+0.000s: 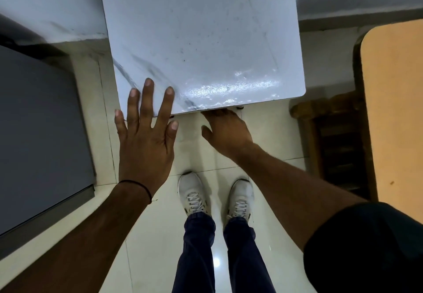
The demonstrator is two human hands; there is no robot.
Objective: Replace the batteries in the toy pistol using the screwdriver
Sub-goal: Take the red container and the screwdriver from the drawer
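left hand (144, 141) spread flat, holding nothing, over near corner of white marble-pattern square table (206, 40); right hand (225, 132) fingers hidden under its near edge, grip cannot be told.

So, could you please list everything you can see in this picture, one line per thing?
Table: one, white marble-look top, centre, against the wall.
Grey panel: one, dark grey, left edge.
Tan board: one, light orange-tan, right edge.
Wooden piece: one, dark brown, beside the tan board, on the floor.
Floor: cream glossy tiles, below everything.
Toy pistol, screwdriver, batteries: none visible.
Shoes: two, white, bottom centre.
Trousers: dark blue.
Left hand: open, fingers spread over the table's near left corner; black wrist band.
Right hand: fingers hidden under the table's near edge.
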